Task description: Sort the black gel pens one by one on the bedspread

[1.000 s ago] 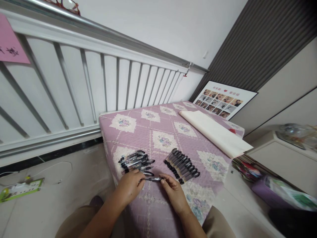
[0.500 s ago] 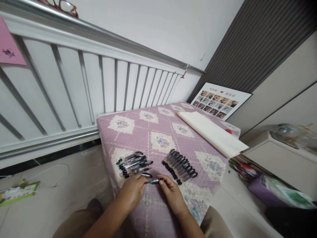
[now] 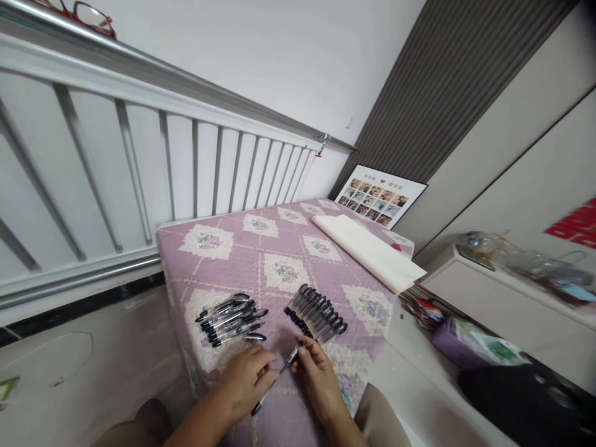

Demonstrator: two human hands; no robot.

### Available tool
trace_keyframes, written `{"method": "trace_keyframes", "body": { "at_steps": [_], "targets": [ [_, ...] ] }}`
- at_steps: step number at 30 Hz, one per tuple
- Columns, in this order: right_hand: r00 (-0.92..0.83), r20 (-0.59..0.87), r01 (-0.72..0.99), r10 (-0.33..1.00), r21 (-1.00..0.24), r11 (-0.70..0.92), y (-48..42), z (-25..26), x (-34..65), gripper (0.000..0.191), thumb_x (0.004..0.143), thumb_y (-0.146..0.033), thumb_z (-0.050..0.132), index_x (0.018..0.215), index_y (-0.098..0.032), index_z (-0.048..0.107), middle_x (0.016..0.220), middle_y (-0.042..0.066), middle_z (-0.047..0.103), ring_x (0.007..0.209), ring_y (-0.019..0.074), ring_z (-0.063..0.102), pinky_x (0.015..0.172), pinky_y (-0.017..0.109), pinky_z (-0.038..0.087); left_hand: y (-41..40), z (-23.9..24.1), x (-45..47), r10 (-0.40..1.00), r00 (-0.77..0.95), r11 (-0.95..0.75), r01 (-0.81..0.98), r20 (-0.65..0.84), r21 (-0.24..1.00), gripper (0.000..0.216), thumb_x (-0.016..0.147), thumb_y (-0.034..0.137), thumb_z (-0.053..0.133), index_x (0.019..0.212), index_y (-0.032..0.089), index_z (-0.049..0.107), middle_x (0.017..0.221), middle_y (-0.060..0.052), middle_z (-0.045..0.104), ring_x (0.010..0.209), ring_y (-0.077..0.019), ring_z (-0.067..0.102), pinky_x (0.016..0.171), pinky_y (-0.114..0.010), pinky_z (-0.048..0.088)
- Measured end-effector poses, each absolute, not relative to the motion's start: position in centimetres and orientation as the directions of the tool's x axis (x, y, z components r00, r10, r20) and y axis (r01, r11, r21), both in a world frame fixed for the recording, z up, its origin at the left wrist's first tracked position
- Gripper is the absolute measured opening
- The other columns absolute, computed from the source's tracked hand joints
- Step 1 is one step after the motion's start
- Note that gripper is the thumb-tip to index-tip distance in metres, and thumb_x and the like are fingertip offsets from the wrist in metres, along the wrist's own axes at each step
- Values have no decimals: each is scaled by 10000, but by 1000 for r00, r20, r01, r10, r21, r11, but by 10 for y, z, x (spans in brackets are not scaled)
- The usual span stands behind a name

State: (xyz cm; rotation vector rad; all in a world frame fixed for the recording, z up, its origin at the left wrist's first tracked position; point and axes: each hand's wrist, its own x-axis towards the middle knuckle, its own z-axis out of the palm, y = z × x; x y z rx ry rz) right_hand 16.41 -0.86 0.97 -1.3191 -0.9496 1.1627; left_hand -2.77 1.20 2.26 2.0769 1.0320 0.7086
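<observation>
A gel pen (image 3: 292, 356) slants between my hands, its dark upper end toward the right and its lower end jutting out below my left hand. My right hand (image 3: 319, 379) pinches the dark upper end. My left hand (image 3: 249, 380) has its thumb and fingers closed around the middle, which hides part of the barrel. Past my left hand lies a loose pile of black-capped pens (image 3: 230, 318), pointing in mixed directions. Beyond my right hand a neat row of similar pens (image 3: 316, 312) lies side by side. Both groups rest on the purple floral bedspread (image 3: 242, 261).
A cream sheet (image 3: 367, 251) lies folded across the far right of the bed. Behind stands a white radiator (image 3: 179, 161), with glasses (image 3: 93, 17) on the rail above. A photo board (image 3: 379, 195) leans at the back. Right of the bed are a cabinet (image 3: 493, 282) and a black bag (image 3: 516, 391).
The pen has turned from nearly level to a steep slant, its lower end now showing below my left hand. My hands have come down slightly. The view has swung right.
</observation>
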Motion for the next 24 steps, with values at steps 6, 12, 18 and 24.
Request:
{"method": "trace_keyframes", "body": {
  "at_steps": [6, 12, 18, 24],
  "targets": [
    [356, -126, -59, 926, -992, -112, 6, 37, 212, 415, 670, -486, 717, 989, -234, 633, 751, -13, 624, 592, 123, 555, 577, 260, 476, 19, 13, -35, 864, 458, -432, 462, 209, 775, 230, 880, 269, 440, 975, 228, 645, 931, -46, 673, 883, -191, 609, 785, -289, 446],
    [459, -107, 128, 882, -974, -185, 49, 64, 271, 390, 651, -428, 686, 963, -200, 633, 646, -20, 607, 547, 123, 556, 537, 256, 470, 23, 8, -37, 874, 439, -424, 480, 207, 768, 231, 872, 258, 444, 961, 235, 656, 937, -44, 682, 892, -192, 619, 791, -291, 460],
    [496, -155, 177, 854, -945, -274, 76, 65, 291, 272, 663, -316, 651, 911, -203, 652, 616, -20, 603, 532, 122, 573, 493, 239, 454, 25, 4, -36, 871, 440, -434, 477, 220, 764, 229, 858, 225, 450, 968, 227, 651, 934, -40, 680, 895, -191, 623, 792, -292, 462],
    [491, -183, 245, 852, -909, -336, 89, 58, 293, 213, 658, -278, 644, 853, -200, 672, 567, -13, 616, 488, 132, 564, 442, 235, 428, 25, 4, -36, 873, 446, -426, 495, 199, 757, 229, 870, 236, 441, 975, 224, 644, 941, -45, 679, 904, -191, 619, 803, -299, 455]
  ]
}}
